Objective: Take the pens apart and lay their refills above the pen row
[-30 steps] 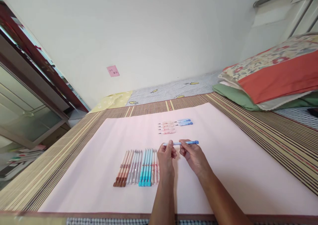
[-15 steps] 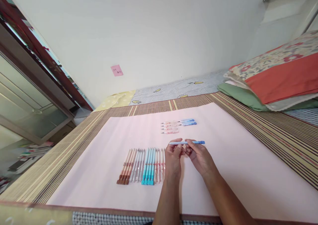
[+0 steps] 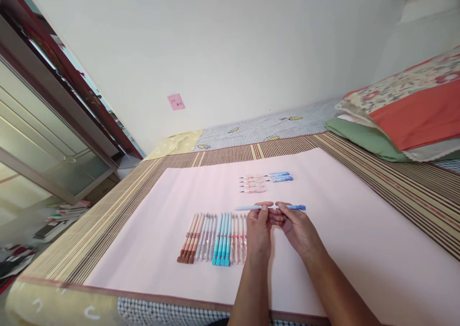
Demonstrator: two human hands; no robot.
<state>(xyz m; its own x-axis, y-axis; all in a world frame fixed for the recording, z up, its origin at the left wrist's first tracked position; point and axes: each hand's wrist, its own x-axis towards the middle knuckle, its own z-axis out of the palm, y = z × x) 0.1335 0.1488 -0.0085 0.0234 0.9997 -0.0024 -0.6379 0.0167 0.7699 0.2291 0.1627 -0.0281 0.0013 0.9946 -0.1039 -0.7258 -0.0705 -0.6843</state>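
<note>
My left hand (image 3: 260, 223) pinches the pale blue front barrel (image 3: 245, 208) of a pen, its tip end pointing left. The darker blue rear part (image 3: 297, 207) of the same pen is pinched in my right hand (image 3: 293, 223). Between the fingertips a narrow gap shows a thin whitish stretch; too small to tell exactly. Just beyond the hands lie pen parts with bare refills: blue ones (image 3: 282, 178) and pinkish clear ones (image 3: 253, 186). Left of my left forearm, whole pens stand in a row: brown (image 3: 191, 239), clear greyish (image 3: 206, 239), turquoise (image 3: 223, 242) and pink-white (image 3: 238, 239).
A large pale pink sheet (image 3: 143, 249) covers a striped mat (image 3: 86, 220) on a bed. Folded bedding (image 3: 417, 115), orange and floral, lies at the right back. A pink note (image 3: 176, 101) is on the wall. A glass-panelled door (image 3: 46, 129) is at the left.
The pen's two ends have moved apart; the pale barrel now sticks out further left of my left hand. The whole view has shifted slightly, so things appear further right.
</note>
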